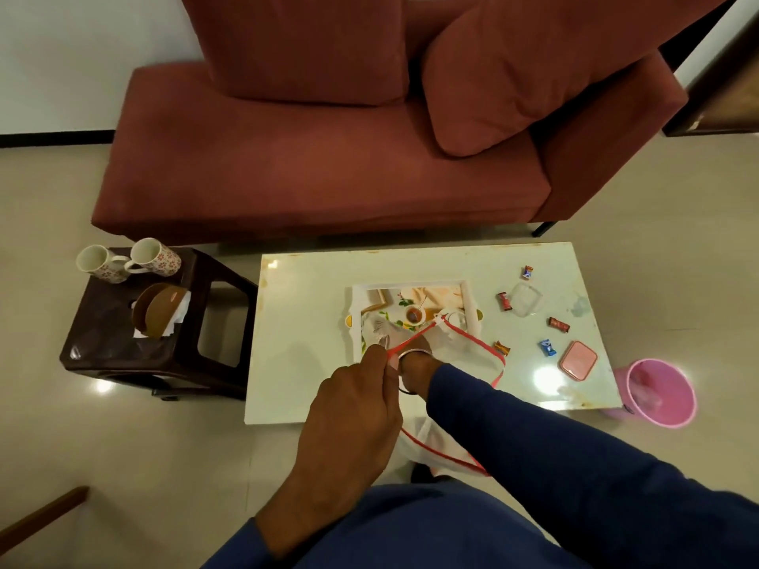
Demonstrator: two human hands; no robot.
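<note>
the left hand [353,408] reaches forward from the lower middle, back of the hand up, thumb and fingers [371,359] pinched on the red rim of a bag [462,355]. the right arm crosses in from the right in a blue sleeve [554,445], a bangle [415,352] at the wrist. the right hand [417,344] is pushed into the bag, its fingers veiled and unclear.

One wide-angle view, worn on the head, looks forward and steeply down. The left hand [353,408] is nearest the lens, the bench [312,330] just beyond, the sofa [287,166] farthest.
</note>
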